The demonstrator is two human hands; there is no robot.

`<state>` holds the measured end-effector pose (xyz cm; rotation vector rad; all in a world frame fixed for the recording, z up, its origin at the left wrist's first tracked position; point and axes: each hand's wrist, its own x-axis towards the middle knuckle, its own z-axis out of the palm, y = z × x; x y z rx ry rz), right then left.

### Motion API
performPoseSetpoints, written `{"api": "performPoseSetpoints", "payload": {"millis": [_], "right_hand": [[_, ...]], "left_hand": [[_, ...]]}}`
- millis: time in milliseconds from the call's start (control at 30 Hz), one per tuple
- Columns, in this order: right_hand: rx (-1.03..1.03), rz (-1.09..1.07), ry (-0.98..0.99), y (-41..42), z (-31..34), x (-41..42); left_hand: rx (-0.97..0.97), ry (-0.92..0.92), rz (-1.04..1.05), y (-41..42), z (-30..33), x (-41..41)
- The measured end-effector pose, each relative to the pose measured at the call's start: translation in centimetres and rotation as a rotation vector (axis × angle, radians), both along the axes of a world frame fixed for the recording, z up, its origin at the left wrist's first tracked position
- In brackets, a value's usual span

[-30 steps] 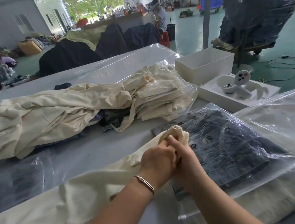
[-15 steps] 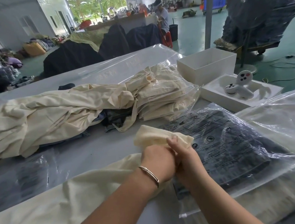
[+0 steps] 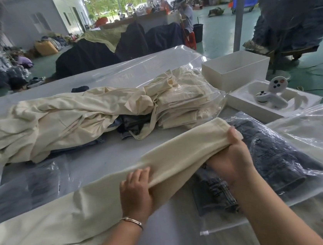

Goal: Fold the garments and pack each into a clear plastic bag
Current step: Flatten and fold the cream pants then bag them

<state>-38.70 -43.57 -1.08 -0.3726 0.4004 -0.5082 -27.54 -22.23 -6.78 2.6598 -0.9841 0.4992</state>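
Both hands hold one cream garment (image 3: 97,202) stretched across the lower middle of the frame. Left hand (image 3: 135,193) has its grip curled round the near edge; right hand (image 3: 230,163) clutches the raised end toward the centre right. Beneath the right hand lies a bagged dark garment (image 3: 277,161) on the table (image 3: 104,159).

The cream garment (image 3: 97,202) runs off the near left edge, so its full length stays unseen. The right hand's (image 3: 228,162) fingers are tucked under the cloth; only the thumb shows. The bagged dark garment (image 3: 272,162) is partly covered by that hand and forearm. At far right a dark mass (image 3: 296,6) is motion-blurred. Far-off people are too small to make out.
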Motion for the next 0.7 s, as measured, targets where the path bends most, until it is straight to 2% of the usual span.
{"api": "performPoseSetpoints", "payload": {"millis": [67, 167, 267, 333, 433, 567, 633, 700], "right_hand": [[0.017, -0.060, 0.029, -0.7, -0.6, 0.1], [-0.021, -0.164, 0.244, -0.2, -1.9, 0.3], [-0.223, -0.158, 0.468, 1.1, -3.2, 0.5], [-0.350, -0.126, 0.535, 1.6, -3.6, 0.8], [-0.315, -0.090, 0.463, 1.2, -2.1, 1.3], [-0.228, -0.101, 0.165, -0.3, -0.1, 0.6], [-0.231, -0.138, 0.098, -0.4, 0.0, -0.2], [-0.205, -0.165, 0.138, 0.1, -0.6, -0.8]], "left_hand": [[0.010, 0.135, 0.117, 3.5, -1.2, 1.4], [0.104, 0.302, 0.311, 8.7, -2.7, 2.3], [0.178, 0.346, 0.385, 12.5, -3.8, 2.2], [0.190, 0.355, 0.367, 13.9, -4.2, 2.3], [0.157, 0.270, 0.303, 15.1, -3.6, 2.4], [0.007, 0.134, 0.214, 16.9, -1.4, 2.6], [-0.016, 0.131, 0.169, 18.3, -1.3, 2.2], [0.040, 0.198, 0.088, 19.5, -2.2, 1.3]]}}
